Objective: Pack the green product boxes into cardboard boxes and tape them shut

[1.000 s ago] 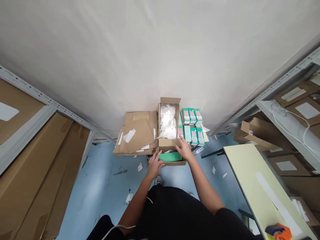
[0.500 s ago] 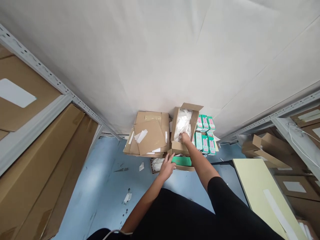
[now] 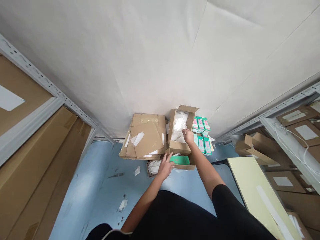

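Observation:
My left hand (image 3: 165, 167) rests at the left side of an open cardboard box (image 3: 183, 167), fingers apart, their tips touching a green box (image 3: 181, 160) lying inside it. My right hand (image 3: 188, 136) is closed, thumb and fingers pinched together, over a taller open carton (image 3: 172, 124) full of crumpled white packing material (image 3: 180, 120). Whatever sits between those fingertips is too small to make out. Just right of this carton stand several green-and-pink product boxes (image 3: 200, 124) in rows.
Flattened cardboard (image 3: 150, 138) is stacked on the left, with white paper on top. A small box of white material (image 3: 153, 167) stands below it. Shelves with cartons (image 3: 50, 153) line both sides. A pale yellow tabletop (image 3: 252, 186) is at right, and paper scraps lie on the blue floor (image 3: 102, 186).
My right hand has lifted slightly out of the white packing material towards the carton's right wall. My left hand stays by the green box. The whole view has shifted a little.

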{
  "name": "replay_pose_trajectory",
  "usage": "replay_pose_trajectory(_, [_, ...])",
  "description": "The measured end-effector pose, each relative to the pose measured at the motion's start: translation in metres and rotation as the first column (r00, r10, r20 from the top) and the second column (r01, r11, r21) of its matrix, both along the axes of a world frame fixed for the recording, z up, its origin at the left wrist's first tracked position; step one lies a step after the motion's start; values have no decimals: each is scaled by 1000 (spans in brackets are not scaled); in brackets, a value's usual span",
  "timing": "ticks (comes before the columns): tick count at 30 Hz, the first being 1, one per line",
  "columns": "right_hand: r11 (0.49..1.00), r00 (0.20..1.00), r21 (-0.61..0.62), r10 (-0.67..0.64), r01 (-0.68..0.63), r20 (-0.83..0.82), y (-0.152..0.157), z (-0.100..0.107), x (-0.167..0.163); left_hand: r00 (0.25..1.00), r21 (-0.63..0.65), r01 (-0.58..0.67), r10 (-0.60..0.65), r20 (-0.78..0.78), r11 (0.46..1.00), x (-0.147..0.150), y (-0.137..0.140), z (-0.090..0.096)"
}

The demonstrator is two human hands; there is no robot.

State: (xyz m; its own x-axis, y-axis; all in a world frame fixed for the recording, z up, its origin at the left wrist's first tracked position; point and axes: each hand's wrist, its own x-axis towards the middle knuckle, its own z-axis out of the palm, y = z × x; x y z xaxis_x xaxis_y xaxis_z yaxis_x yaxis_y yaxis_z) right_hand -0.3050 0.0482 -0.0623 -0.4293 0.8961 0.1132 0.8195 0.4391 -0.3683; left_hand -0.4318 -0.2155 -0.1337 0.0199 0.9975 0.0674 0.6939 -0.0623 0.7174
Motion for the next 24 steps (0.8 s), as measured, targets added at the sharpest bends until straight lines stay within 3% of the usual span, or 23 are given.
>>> replay_pose_trajectory(7, [981, 925, 150, -61, 125, -375, -57, 23, 41, 998, 44, 26, -23, -53, 999, 3, 7, 16])
replay_pose_trajectory(10, [985, 923, 79, -111, 150, -368, -100, 21, 77, 996, 61, 45, -41, -73, 997, 11, 9, 25])
replay_pose_trajectory(13, [999, 957, -33, -15, 6, -289, -141, 14, 117, 994, 65, 71, -65, -87, 995, 27, 12, 34])
replay_pose_trajectory(17, [995, 973, -96, -52, 31, -224, -176, 16, 174, 985, 38, 136, -131, -116, 990, 63, 20, 45])
replay_pose_trajectory(24, [983, 934, -61, -183, 173, -306, -196, 31, 296, 940, 24, 285, -275, -200, 958, 162, 43, 46])
